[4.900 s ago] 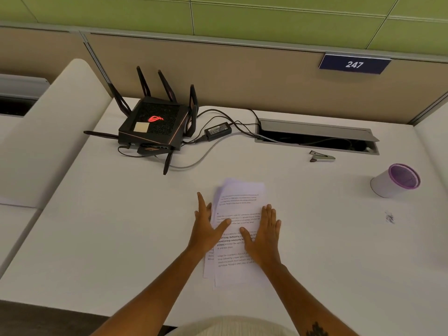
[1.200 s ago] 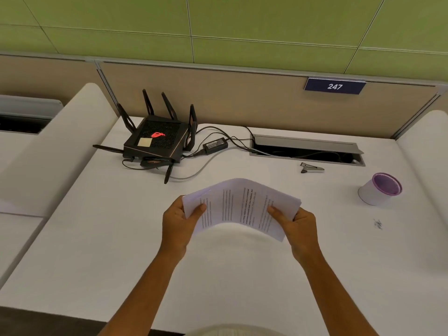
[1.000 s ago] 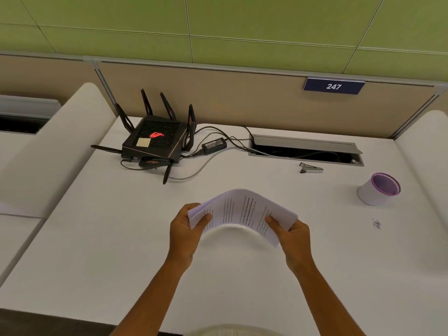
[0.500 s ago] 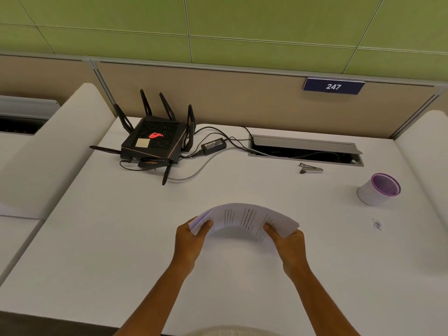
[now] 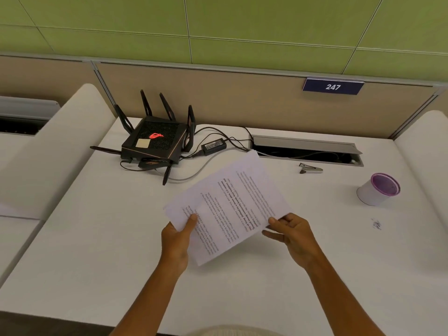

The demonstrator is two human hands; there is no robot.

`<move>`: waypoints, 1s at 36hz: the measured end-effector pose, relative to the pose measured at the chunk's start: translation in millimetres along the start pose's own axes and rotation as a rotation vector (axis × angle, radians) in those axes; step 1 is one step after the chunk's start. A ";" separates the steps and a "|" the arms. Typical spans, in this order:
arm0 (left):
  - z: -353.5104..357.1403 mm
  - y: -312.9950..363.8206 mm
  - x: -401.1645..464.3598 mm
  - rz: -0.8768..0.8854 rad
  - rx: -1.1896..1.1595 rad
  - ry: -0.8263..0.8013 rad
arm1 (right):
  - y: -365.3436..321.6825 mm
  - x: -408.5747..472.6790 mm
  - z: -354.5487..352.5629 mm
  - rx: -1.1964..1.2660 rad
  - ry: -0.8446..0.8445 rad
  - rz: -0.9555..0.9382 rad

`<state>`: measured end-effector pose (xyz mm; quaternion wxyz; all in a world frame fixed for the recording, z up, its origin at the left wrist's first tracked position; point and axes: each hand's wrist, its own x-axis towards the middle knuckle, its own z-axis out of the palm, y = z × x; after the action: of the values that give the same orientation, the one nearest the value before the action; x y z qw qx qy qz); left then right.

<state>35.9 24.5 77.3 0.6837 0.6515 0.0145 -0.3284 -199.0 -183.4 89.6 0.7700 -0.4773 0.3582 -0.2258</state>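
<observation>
The papers (image 5: 230, 204), previously bowed, have been flattened and swung toward the router (image 5: 155, 144). The corners away from it are pinched by the left hand (image 5: 175, 241) and right hand (image 5: 294, 235).

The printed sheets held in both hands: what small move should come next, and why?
Probably the right hand should let go and reach for the stapler. The left hand pinches the sheets at their near corner, thumb on top, the right hand pinches only the opposite corner, and the stapler lies free on the desk on that hand's side.
</observation>
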 end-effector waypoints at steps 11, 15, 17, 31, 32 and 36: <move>32.3 -34.5 -43.2 -0.208 -0.269 -0.013 | 27.4 -15.8 64.7 0.058 0.246 -0.011; 23.7 -39.3 -44.4 -0.183 -0.251 -0.012 | 20.6 -14.3 61.5 -0.033 0.307 -0.017; 14.5 -35.8 -40.9 -0.121 -0.189 0.011 | 15.9 -12.3 54.4 -0.117 0.328 -0.023; 34.0 31.3 -6.3 0.165 0.272 -0.296 | -21.1 -11.8 40.0 -0.327 0.193 -0.132; 38.1 35.6 -6.8 0.179 0.261 -0.295 | -22.1 -12.8 41.9 -0.326 0.189 -0.152; 49.5 46.9 -10.6 0.245 0.242 -0.292 | -23.8 -18.3 48.5 -0.317 0.195 -0.255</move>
<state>29.3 -18.6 130.8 0.6303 0.6711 -0.2034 -0.3330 -173.7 -153.5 131.1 0.6121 -0.6097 0.3987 -0.3074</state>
